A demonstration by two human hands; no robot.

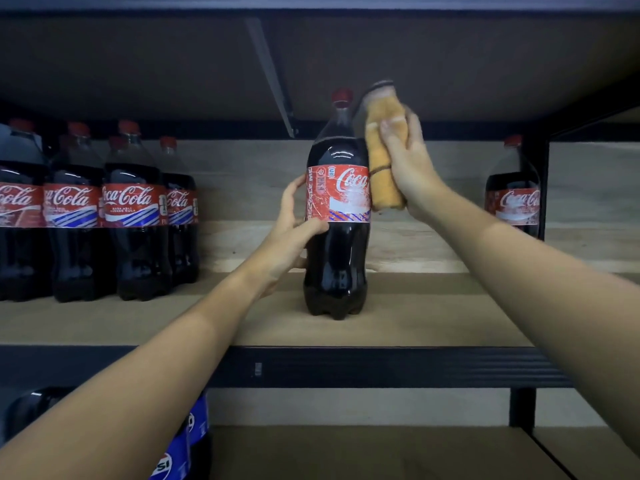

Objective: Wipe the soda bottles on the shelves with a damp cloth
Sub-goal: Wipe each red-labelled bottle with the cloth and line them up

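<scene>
A large cola bottle [337,237] with a red cap and red label stands upright near the middle of the wooden shelf [433,320]. My left hand [294,233] grips its left side at label height, thumb across the front. My right hand [405,161] holds a folded orange cloth [382,150] pressed against the bottle's upper right side, from shoulder to label. The cloth's top edge looks blurred.
Several more cola bottles [135,209] stand in a group at the shelf's left end. One bottle [514,199] stands at the far right by a black upright. Blue-labelled Pepsi bottles [183,445] sit on the lower shelf at left. Another shelf board hangs close overhead.
</scene>
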